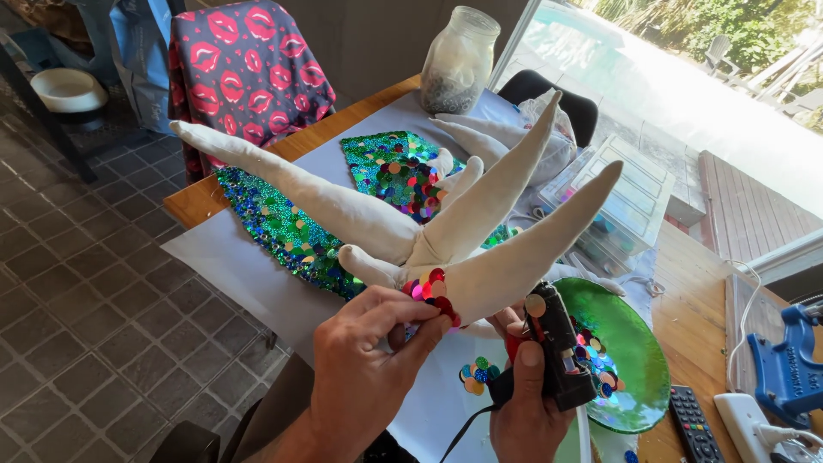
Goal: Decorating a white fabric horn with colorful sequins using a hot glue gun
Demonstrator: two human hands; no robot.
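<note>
We are seeing the left hand covering the base of the cloth shape, so its lower end and part of the sequin band are staying hidden. The right hand is wrapping the glue gun, hiding its handle, and the bottom edge is cutting both wrists off. The gun is blocking part of the green plate. The frame is cutting the remote, the blue tool and the white bowl's stand. The jar's contents are looking too fine to tell.
</note>
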